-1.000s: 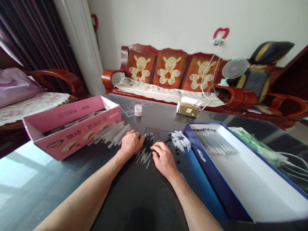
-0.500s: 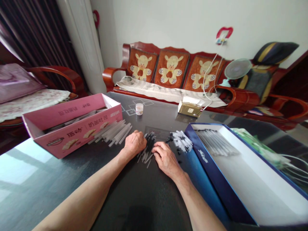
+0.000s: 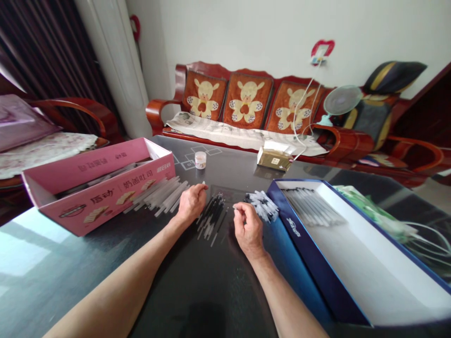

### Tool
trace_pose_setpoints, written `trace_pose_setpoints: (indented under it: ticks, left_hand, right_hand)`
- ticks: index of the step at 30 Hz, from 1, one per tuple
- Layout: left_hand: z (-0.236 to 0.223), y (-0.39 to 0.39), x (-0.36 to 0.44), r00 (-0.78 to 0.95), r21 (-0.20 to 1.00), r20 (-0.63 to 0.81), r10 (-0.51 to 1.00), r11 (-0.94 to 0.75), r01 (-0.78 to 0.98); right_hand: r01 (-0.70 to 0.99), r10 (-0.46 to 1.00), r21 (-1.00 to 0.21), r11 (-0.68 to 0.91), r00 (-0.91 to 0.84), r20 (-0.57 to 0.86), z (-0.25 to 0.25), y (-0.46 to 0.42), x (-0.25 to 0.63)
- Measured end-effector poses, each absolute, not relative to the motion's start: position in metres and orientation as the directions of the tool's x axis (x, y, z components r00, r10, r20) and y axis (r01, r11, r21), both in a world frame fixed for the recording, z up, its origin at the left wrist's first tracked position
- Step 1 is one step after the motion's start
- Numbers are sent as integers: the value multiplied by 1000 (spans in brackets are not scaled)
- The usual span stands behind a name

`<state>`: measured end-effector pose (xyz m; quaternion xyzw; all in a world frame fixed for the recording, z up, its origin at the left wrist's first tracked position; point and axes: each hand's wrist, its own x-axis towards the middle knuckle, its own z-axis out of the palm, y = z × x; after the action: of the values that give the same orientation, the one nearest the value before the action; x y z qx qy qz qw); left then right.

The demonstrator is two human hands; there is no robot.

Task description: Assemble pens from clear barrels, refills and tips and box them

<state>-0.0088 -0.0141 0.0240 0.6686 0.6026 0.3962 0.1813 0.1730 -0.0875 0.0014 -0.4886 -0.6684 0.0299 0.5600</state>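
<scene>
A bunch of thin, dark-filled pen refills (image 3: 211,218) lies fanned out on the dark table between my two hands. My left hand (image 3: 192,204) is just left of the bunch, its fingers curled and pressed together; whether they hold anything is hidden. To the right, apart from the refills, my right hand (image 3: 249,230) is closed with thumb and fingers bent together, and I cannot make out anything in them. Beside my left hand lies a pile of translucent tubes (image 3: 164,195). Behind my right hand is a heap of short clear pieces with black parts (image 3: 263,206).
A pink carton (image 3: 105,197) with long items inside stands at left. At right, a blue-edged box (image 3: 324,277) holds a row of finished-looking clear sticks (image 3: 312,206). A small jar (image 3: 200,160) and a tissue pack (image 3: 274,158) stand farther back.
My hands have moved apart, away from the refills they were gathered around. The right hand has drawn to the right and turned up; the refills now lie loosely spread. The view has shifted slightly.
</scene>
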Motion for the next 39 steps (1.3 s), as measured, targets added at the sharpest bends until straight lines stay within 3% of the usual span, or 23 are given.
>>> trace_pose_setpoints:
  ticks: [3,5,6,9,12,15,21,28,39]
  left_hand:
    - [24,-8,-10,-75,962,155,985,-134,238]
    - [24,-6,-9,-39,989,138,990,-136,52]
    - [24,-6,-8,-23,984,172,985,-171,38]
    - [25,-11,-6,3,891,347,938,-330,312]
    - [26,-22,-3,105,572,509,854,-427,701]
    - [23,-28,-2,264,335,592,761,-531,778]
    - [15,-25,-1,517,306,577,632,-754,581]
    - [16,-26,-1,615,147,475,629,-746,649]
    - [15,-29,3,637,133,430,640,-743,656]
  right_hand:
    - [587,698,-649,484,189,691,1,-88,173]
    - [522,712,-714,468,256,654,1,-87,173]
    - [472,720,-749,465,290,630,1,-87,172]
    - [309,744,-834,458,380,549,3,-85,172]
    - [204,772,-882,424,428,470,5,-84,173]
    - [147,780,-902,405,459,425,4,-82,175]
    - [-21,768,-918,397,554,320,5,-75,182]
    - [-316,769,-868,383,630,110,8,-70,191]
    - [-335,803,-872,356,587,102,4,-70,190]
